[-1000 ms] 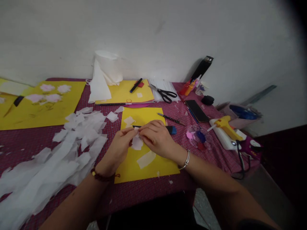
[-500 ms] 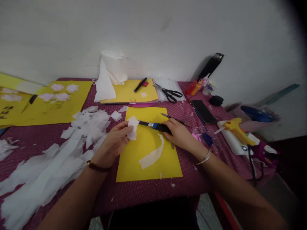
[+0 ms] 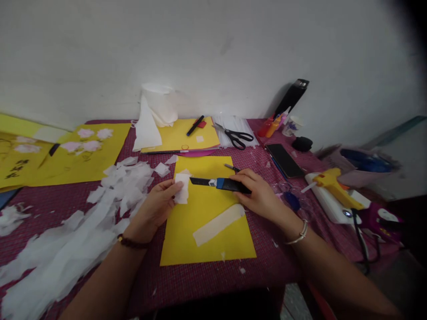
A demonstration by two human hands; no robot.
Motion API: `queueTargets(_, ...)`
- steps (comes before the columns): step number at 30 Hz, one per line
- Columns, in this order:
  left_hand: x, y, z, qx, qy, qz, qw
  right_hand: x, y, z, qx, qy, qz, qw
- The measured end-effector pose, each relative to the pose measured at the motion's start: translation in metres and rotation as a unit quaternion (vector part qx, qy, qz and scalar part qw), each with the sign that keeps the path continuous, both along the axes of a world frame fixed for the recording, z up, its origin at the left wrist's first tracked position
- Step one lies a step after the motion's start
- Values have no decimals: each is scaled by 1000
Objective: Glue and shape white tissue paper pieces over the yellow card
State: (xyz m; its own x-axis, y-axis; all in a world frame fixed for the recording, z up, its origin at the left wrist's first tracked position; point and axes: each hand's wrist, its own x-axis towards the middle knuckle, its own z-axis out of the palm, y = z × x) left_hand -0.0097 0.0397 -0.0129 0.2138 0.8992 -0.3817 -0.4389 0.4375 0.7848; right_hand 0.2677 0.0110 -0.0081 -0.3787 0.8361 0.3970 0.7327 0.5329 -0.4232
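Note:
Between the thumb and fingers of my left hand (image 3: pixel 158 202) is a small white paper piece (image 3: pixel 182 188), pinched by its left edge. My right hand (image 3: pixel 258 191) grips the handle of a black and blue utility knife (image 3: pixel 224 183). Its dark blade points left, the tip close to the paper's right edge but apart from it. Both hands are over a yellow sheet (image 3: pixel 208 242) lying on the table. On that sheet rests a pale paper strip (image 3: pixel 218 224), below the knife. A thin pen-like tool (image 3: pixel 231 167) lies behind my right hand, partly hidden.
Torn white tissue paper (image 3: pixel 80 240) is heaped at the left. Black scissors (image 3: pixel 235 135), a phone (image 3: pixel 285 160) and a yellow glue gun (image 3: pixel 336 186) lie behind and to the right. Yellow sheets with pink paper flowers (image 3: pixel 90 146) lie at far left.
The knife has drawn back to the right, leaving a gap between blade and paper. The pale strip now lies straighter on the yellow sheet. The whole view has shifted slightly.

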Motion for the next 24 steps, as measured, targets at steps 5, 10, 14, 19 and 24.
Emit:
queueTargets(5, 1, -1, 0, 7, 19, -8, 1000, 4, 1, 0, 2, -6, 0, 1000)
queueTargets(10, -1, 0, -2, 10, 13, 1, 1000, 4, 0, 3, 1, -1, -4, 1000)
queueTargets(14, -1, -1, -2, 15, 24, -13, 1000, 3, 1, 3, -5, 1, -1, 1000)
queueTargets(19, 1, -3, 1, 12, 68, -32, 997, 3, 0, 2, -14, -1, -6, 1000)
queueTargets(24, 4, -6, 0, 4, 64, -52, 997, 0, -2, 2, -11, -8, -5, 1000)
